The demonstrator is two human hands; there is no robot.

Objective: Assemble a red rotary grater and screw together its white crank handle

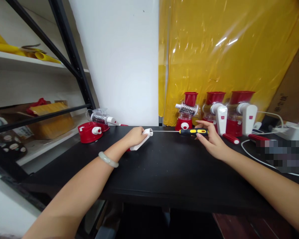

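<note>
My left hand is closed around a white crank handle with a hollow end facing right. A little red shows beneath that hand. My right hand grips the black and yellow handle of a long screwdriver, held level above the table. Its thin shaft reaches left to the hollow end of the crank; the tip is hidden there. Behind the screwdriver stands a red and clear rotary grater without a crank. Left of my left hand sit a red grater base and a metal grating drum.
Two graters with white cranks, one nearer and one farther right, stand at the back right. A white cable and a white power adapter lie on the black table. Metal shelving rises at left.
</note>
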